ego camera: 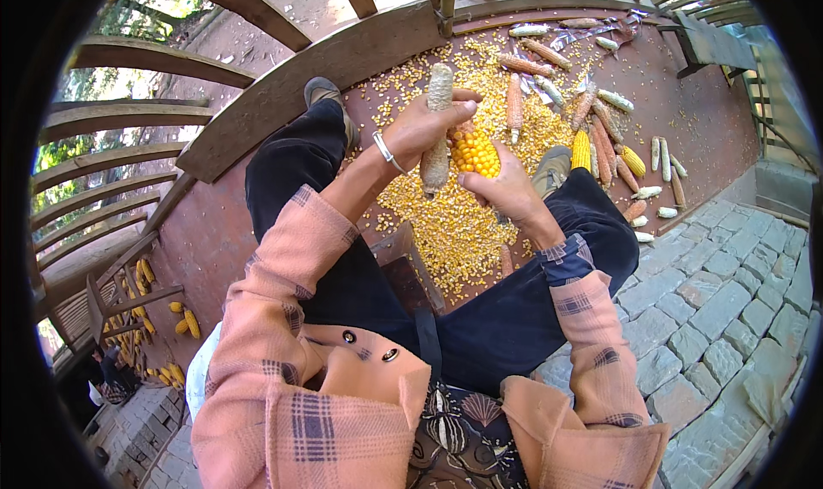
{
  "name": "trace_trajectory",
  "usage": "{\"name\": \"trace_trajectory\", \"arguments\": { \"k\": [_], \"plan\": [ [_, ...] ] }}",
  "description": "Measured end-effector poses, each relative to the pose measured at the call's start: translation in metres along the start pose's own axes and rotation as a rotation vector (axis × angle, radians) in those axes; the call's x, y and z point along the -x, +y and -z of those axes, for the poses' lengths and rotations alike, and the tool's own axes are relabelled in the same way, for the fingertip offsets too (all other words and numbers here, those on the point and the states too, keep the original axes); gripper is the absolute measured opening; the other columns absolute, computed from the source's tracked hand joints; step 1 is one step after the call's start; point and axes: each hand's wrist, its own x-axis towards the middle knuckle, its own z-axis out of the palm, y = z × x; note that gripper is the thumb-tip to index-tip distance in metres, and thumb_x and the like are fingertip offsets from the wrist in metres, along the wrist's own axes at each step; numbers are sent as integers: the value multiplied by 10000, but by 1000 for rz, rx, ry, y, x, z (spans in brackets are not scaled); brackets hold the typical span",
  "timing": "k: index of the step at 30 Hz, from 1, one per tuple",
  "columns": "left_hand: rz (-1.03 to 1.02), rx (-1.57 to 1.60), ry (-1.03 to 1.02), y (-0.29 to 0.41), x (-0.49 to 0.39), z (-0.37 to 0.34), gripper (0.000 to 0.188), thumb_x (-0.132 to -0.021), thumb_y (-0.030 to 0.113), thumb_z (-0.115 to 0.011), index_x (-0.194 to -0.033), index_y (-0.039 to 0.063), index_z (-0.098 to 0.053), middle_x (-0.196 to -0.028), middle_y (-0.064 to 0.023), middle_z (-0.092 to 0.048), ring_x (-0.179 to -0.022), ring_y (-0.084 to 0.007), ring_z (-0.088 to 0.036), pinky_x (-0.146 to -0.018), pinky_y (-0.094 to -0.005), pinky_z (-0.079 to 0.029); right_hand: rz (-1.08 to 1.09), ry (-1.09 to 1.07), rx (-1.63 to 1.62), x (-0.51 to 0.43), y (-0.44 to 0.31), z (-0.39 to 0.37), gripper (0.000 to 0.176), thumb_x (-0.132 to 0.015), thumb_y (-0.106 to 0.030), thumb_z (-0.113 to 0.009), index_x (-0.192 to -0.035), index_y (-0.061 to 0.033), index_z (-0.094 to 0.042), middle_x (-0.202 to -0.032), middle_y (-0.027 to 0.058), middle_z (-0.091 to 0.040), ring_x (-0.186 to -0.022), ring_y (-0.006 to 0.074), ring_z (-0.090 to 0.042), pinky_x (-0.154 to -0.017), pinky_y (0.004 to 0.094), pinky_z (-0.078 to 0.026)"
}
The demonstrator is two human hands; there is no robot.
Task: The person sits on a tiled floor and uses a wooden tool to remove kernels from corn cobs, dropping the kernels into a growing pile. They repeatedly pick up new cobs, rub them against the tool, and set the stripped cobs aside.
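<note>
My left hand (418, 126) grips a bare, pale corn cob (439, 97), which stands out above and below the fingers. A corn ear with yellow kernels (476, 154) is in my right hand (511, 183), between thumb and fingers. Part of that ear, near my left thumb, shows no kernels. The ear lies close beside the pale cob; whether they touch is hard to tell. Below both hands, loose yellow kernels (437, 245) are spread over the reddish floor. My left fingers are partly hidden behind the cob.
Bare cobs (604, 119) and a few yellow ears (581, 151) lie at the right. A wooden railing (128, 119) and plank (308, 90) border the floor. Stone paving (707, 322) lies at the lower right, a small bench (714, 42) at the upper right. More ears (188, 322) and a person (114, 376) appear at the left.
</note>
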Motion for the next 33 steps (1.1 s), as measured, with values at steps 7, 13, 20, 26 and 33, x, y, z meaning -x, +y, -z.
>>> {"name": "trace_trajectory", "arguments": {
  "k": [7, 13, 20, 26, 33],
  "plan": [
    [-274, -433, 357, -26, -7, -20, 246, -815, 255, -670, -882, 19, -647, -846, -182, -660, -758, -284, -652, -687, -392, -501, 94, 207, 498, 3, 0, -16, 520, -679, -178, -719, -1058, 46, -442, -870, 158, -636, -750, 248, -653, -695, 362, -517],
    [-161, -244, 435, -11, -21, -12, 219, -851, 222, -651, -804, 8, -643, -642, -54, -620, -546, -146, -573, -528, -323, -467, -137, -129, -458, 3, -7, 3, 310, -790, -201, -654, -995, -24, -505, -753, 44, -558, -450, 73, -467, -386, 216, -364],
    [-32, 17, 47, 7, -2, 0, 360, -919, 307, -586, -1161, 41, -594, -1079, -67, -632, -894, -118, -567, -782, -261, -449, -237, -227, -752, 4, 0, 14, 332, -919, -320, -527, -1123, -62, -477, -801, 60, -579, -446, 59, -442, -355, 172, -318],
    [-334, -98, 328, -32, -5, -25, 195, -868, 212, -659, -960, 40, -656, -925, -63, -648, -785, -126, -601, -698, -271, -487, 96, 83, -269, 7, -8, -20, 429, -816, -250, -663, -1145, -32, -494, -722, 1, -515, -462, 52, -446, -374, 195, -329],
    [-143, -213, 384, -8, -25, -16, 204, -887, 232, -640, -882, 34, -685, -763, -3, -631, -664, -75, -543, -601, -237, -444, -182, -147, -710, 3, -6, -6, 369, -887, -365, -567, -1060, -46, -501, -711, 60, -561, -413, 74, -438, -352, 189, -326]
  ]
}}
